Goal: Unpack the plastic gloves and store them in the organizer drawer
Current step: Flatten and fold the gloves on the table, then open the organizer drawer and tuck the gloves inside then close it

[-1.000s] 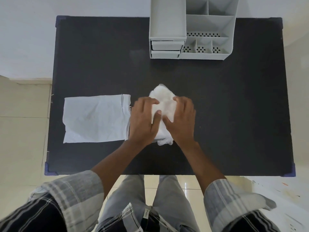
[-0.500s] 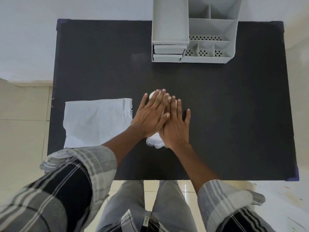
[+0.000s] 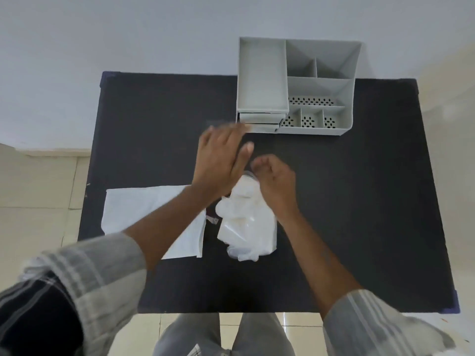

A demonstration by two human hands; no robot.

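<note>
Left hand (image 3: 221,160): we see it flat and spread, gripping nothing, blurred by motion, its fingertips near the front of the organizer's drawers (image 3: 259,122). We judge it is reaching to pull one out, which would explain why it holds nothing.

Right hand (image 3: 276,183): curled, with its fingertips pinched on the top end of the plastic gloves (image 3: 246,219). The wad trails from the fingers back toward the person's body, its far end resting on the table (image 3: 154,124). How firm the pinch is we cannot tell.

Gloves: a crumpled, translucent white bundle (out of their wrapper, we judge), just right of the left forearm and directly under the right fingers. Bunched like this, they should fit a shallow drawer.

Empty packet (image 3: 154,214): a flat white pouch lying left of the gloves, partly under the left forearm, set aside out of the way.

Organizer (image 3: 295,86): a grey desk unit beyond both hands at the table's far edge. Its stacked drawers, on its left side, look closed; the open compartments lie beyond the right fingers.

Remaining, as we judge: open a drawer, tuck the bundle in.
</note>
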